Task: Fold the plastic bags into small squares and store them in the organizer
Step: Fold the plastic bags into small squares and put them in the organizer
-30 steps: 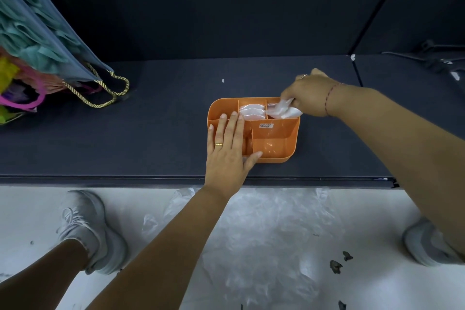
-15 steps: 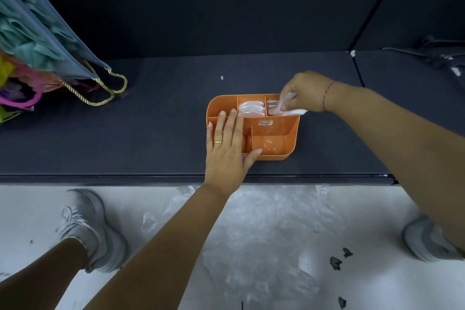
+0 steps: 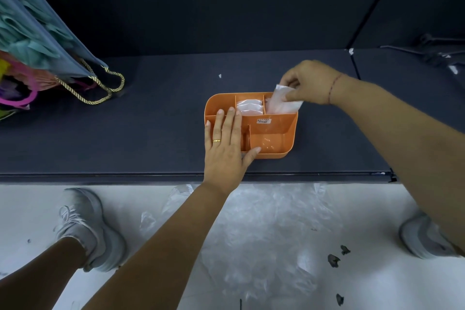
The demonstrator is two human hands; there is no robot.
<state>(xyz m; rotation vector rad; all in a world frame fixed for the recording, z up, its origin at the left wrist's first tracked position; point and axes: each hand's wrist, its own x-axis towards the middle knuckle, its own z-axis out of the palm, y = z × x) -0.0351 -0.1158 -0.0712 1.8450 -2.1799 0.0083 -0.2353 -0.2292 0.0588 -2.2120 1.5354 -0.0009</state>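
**Folded bag going into back-right slot, pile left on the floor**

Head view:
- My right grip [image 3: 309, 82] pinches a folded bag [image 3: 281, 104] between thumb and fingers. The bag is tilted, with its lower edge down in the back-right compartment of the orange organizer [image 3: 292, 133] and its top above the rim. It isn't seated or released yet.
- My left grip [image 3: 226, 148] is spread flat, fingers straight, pressing on the organizer's front-left part to steady it. The thumb rests on the front rim.
- The organizer sits on the dark counter [image 3: 151, 133], near its front edge.
- Done so far: the back-middle compartment holds a stack of folded bags [image 3: 249, 108]. I can't tell whether the back-right slot already holds one under the bag in my grip.
- No bag shows in the back-left or the large front compartment. My left grip hides the front-left one.
- Left to do: seat this bag, then fold the loose plastic bags [image 3: 264, 234] crumpled on the floor below the counter. My estimate is that well under half the job is done, since the pile looks big.

Labels:
- There's a small white sticker [image 3: 263, 121] on the middle divider wall, with dark print too small to read.
- I can't see a brand anywhere, and the tote bag [image 3: 37, 40] at the far left shows no readable text.
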